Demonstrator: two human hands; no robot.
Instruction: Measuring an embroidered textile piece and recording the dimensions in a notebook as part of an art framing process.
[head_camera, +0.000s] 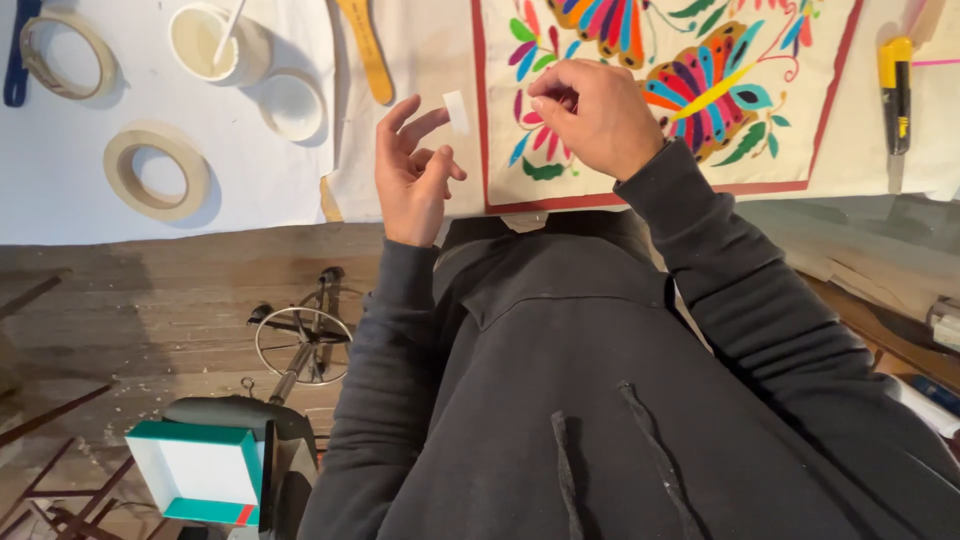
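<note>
White cloth (150, 215) covers the left part of the table, and on it, far left, lies a roll of tape (68, 55) with a blue handle (17, 60) just beside it. Below that sits a second, cream tape roll (158, 174), flat and well apart from the first. Further right stands a white cup (215, 42) with a stick leaning in it, and just beside it a small white lid (293, 104). A yellow wooden tool (368, 48) lies across the seam where the cloth meets the next sheet.

The left hand (412, 170) is raised palm-up over the table's near edge, fingers spread apart; a small white strip of tape (456, 111) sticks to the tip of its forefinger, above the left border of the embroidered cloth (790, 120). That cloth is cream, edged in a red line, with bright flowers and a bird in pink, blue, orange and green. The right hand (592, 112) rests on it, fingers curled together and pinched at the tips; whether they hold anything I cannot tell.

Far right, a yellow and black utility knife (896, 92) lies near the table's edge, clear of the red border.

Below the table edge, left of the dark hoodie, the wooden floor (120, 310) is open, with a wire wheel (303, 345) and a teal-rimmed white box (198, 472).
</note>
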